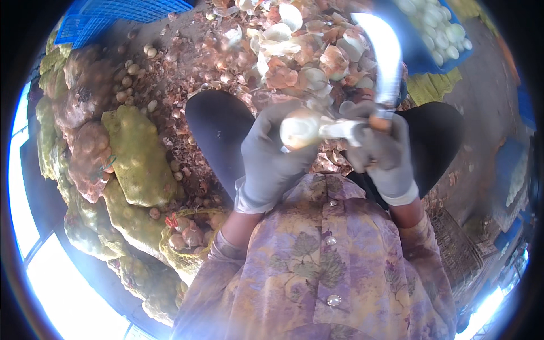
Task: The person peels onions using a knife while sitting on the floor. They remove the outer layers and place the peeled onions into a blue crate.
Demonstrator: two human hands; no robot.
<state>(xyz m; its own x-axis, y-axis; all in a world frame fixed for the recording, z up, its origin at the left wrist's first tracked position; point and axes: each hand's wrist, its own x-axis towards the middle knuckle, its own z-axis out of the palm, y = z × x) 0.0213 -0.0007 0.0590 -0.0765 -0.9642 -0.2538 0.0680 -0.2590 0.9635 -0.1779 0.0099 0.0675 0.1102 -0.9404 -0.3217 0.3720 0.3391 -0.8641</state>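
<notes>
Before my lap, my left hand [274,151], in a pale grey glove, holds a partly peeled onion [300,129]. Opposite it, my right hand [380,146], gloved too, grips a curved sickle-like knife [387,55] whose bright blade points up and away from me. A strip of pale peel [342,128] spans the space between the onion and my right fingers; motion blur hides whether it is still joined to the onion. Beyond my hands, a heap of onion skins [297,63] covers the ground between and in front of my knees.
A blue crate [457,63] of peeled onions stands at the upper right. Blue plastic crates [123,10] lie at the upper left. Full mesh sacks [136,157] line my left side, with an opened sack of onions [189,238] near my elbow. A slatted crate [457,244] is at right.
</notes>
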